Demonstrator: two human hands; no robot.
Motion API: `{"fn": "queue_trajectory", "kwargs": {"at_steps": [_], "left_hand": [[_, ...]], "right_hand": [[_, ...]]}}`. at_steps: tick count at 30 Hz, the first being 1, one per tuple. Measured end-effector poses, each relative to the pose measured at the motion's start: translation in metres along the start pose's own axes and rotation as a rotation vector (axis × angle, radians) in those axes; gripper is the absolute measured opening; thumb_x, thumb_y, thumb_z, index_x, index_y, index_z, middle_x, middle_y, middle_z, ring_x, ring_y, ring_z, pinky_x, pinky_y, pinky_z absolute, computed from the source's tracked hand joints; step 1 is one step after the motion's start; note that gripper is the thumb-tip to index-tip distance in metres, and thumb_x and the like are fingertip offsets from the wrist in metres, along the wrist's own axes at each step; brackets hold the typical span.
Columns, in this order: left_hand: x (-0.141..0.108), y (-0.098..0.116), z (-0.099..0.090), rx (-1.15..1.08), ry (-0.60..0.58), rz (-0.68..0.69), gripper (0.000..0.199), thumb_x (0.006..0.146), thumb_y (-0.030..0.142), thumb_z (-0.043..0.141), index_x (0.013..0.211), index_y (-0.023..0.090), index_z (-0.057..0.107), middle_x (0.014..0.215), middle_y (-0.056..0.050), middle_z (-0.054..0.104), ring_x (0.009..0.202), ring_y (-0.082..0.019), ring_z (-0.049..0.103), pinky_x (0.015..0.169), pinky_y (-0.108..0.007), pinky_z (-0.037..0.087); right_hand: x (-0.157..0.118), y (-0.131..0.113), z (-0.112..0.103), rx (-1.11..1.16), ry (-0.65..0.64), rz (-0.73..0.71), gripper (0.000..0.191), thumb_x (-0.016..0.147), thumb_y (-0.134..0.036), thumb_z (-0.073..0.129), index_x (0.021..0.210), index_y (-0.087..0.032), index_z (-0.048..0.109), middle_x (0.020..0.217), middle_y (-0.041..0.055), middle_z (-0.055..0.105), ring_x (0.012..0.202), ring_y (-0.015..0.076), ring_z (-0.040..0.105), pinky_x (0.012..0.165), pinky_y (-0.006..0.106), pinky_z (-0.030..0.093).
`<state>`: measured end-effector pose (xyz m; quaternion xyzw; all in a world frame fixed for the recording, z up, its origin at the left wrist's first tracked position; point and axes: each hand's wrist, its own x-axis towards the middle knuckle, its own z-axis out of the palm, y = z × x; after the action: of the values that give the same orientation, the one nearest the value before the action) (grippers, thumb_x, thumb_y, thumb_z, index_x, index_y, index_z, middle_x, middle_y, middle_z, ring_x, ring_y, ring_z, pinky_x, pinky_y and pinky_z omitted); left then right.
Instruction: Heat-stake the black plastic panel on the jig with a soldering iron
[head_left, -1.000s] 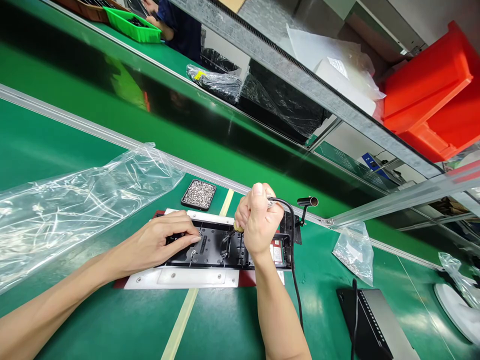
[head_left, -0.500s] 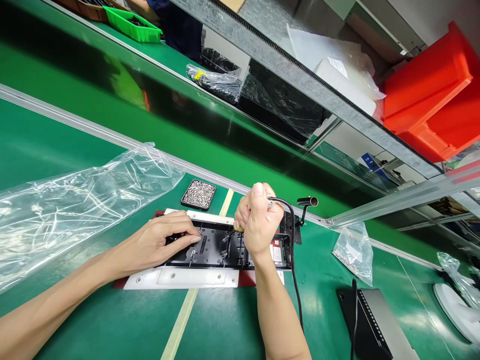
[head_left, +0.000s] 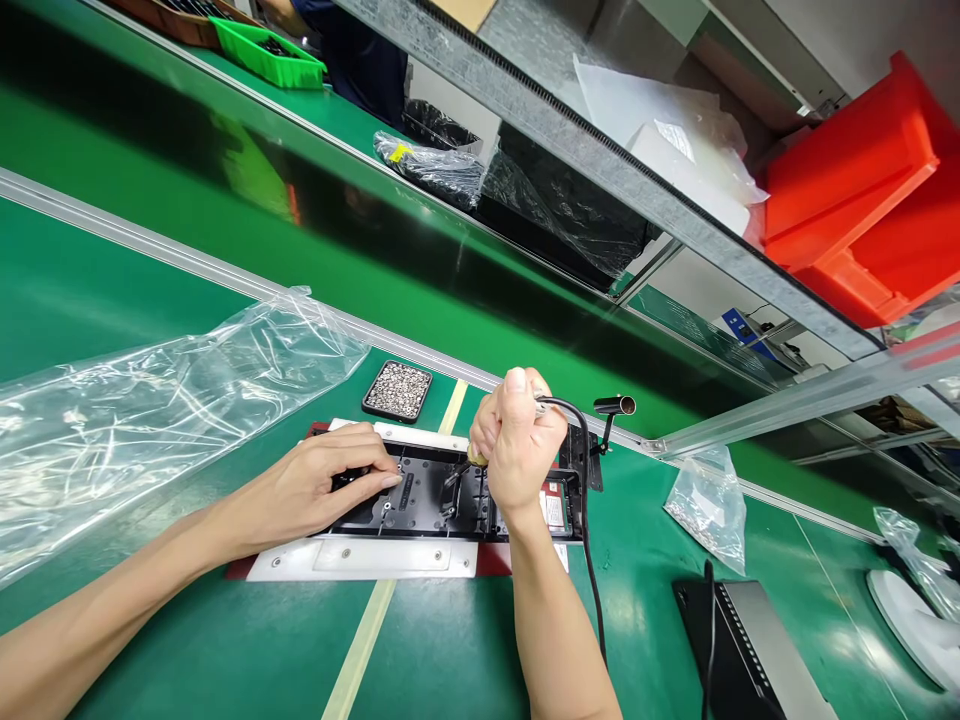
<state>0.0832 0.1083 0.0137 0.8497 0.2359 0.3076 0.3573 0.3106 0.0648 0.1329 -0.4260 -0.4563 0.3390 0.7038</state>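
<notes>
A long black plastic housing (head_left: 424,490) lies in a white and dark red fixture (head_left: 375,558) on the green bench. My right hand (head_left: 519,440) is closed in a fist around a corded tool (head_left: 475,456), its tip pointing down to the left at the housing's middle. A black cable (head_left: 589,540) runs from the top of that fist towards me. Over the housing's left part rests my left hand (head_left: 341,475), fingers bent and thumb against the housing; whatever is under the fingers is partly hidden. Behind the housing sits a small black tray of metal screws (head_left: 397,390).
Clear plastic sheeting (head_left: 172,410) spreads at the left. To the right are a bag of small parts (head_left: 707,508), a black and grey device (head_left: 757,640) and a metal tube holder (head_left: 615,405). A metal shelf edge (head_left: 600,150) with a red bin (head_left: 855,190) crosses above. A person (head_left: 360,60) is beyond.
</notes>
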Motion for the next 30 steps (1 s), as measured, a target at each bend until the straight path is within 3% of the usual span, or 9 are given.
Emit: {"fn": "queue_trajectory", "kwargs": {"at_steps": [30], "left_hand": [[-0.0020,-0.0026,0.0020,-0.002,0.005,0.016,0.032,0.127,0.042,0.063,0.108,0.026,0.083,0.105,0.000,0.081,0.097,-0.019,0.072,0.097,-0.034,0.052]], "right_hand": [[0.0006,0.0006,-0.0006,0.032,-0.021,0.005,0.073,0.106,-0.082,0.078,0.075,-0.029,0.038,0.053,-0.0120,0.037,0.040,0.0065,0.033,0.035,0.019,0.034]]}}
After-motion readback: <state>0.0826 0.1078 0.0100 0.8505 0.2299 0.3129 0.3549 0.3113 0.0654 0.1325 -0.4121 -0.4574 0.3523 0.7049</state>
